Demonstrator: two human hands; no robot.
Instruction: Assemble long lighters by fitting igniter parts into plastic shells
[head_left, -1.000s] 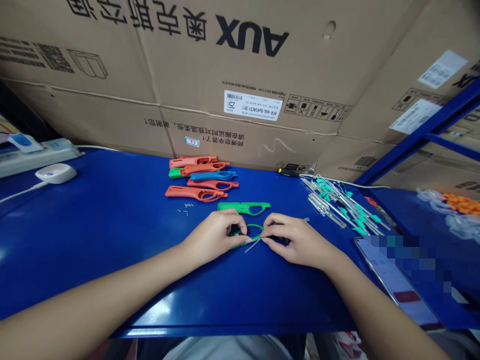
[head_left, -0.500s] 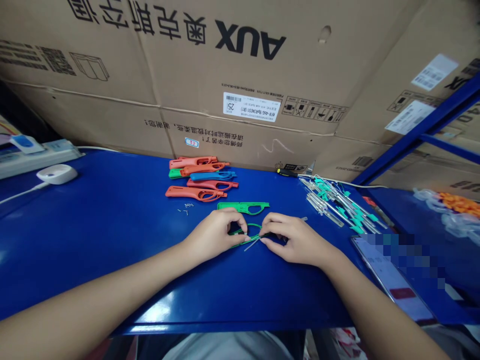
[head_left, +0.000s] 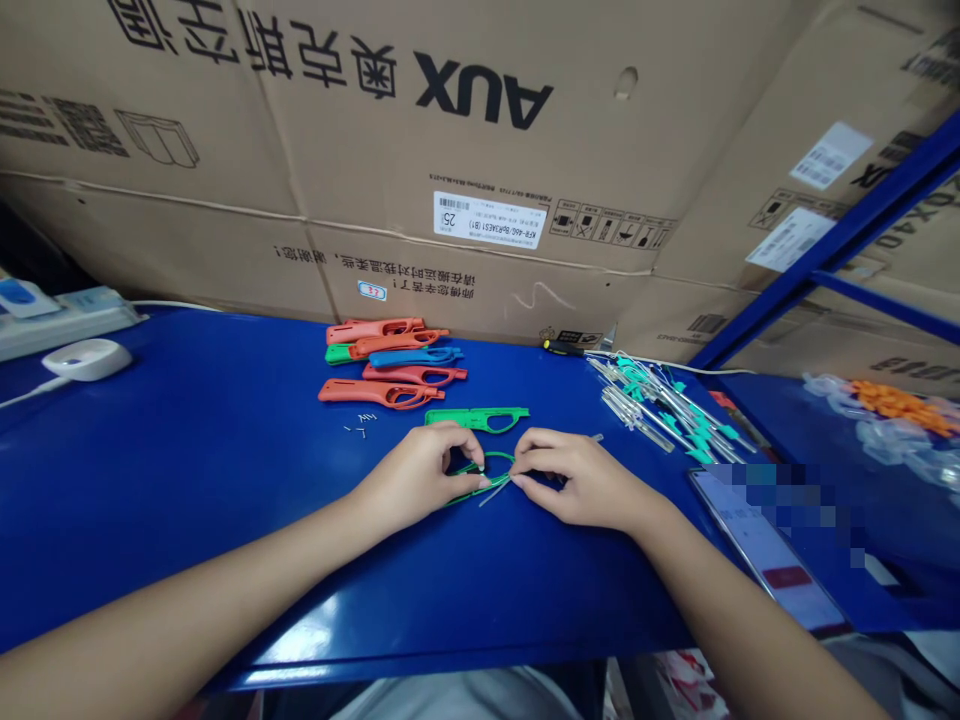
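My left hand (head_left: 427,470) and my right hand (head_left: 574,475) rest on the blue table (head_left: 187,470), fingertips almost touching. Between them lies a green plastic handle piece (head_left: 491,465) with a loop. Both hands are closed on it in a pinch. A thin metal strip (head_left: 495,490) sticks out toward me from under the fingertips. Just beyond the hands lies a second green handle shell (head_left: 476,417), flat on the table.
A stack of orange, blue and green handle shells (head_left: 394,362) lies behind. Several metal blades with teal parts (head_left: 667,410) are piled at the right, with a screwdriver (head_left: 570,347) nearby. A phone (head_left: 765,550) lies right. Small springs (head_left: 358,428), a white device (head_left: 86,358) left. Cardboard boxes (head_left: 480,150) wall the back.
The hands have kept their pinch on the green piece and shifted only slightly; the view has drifted a little right and down.
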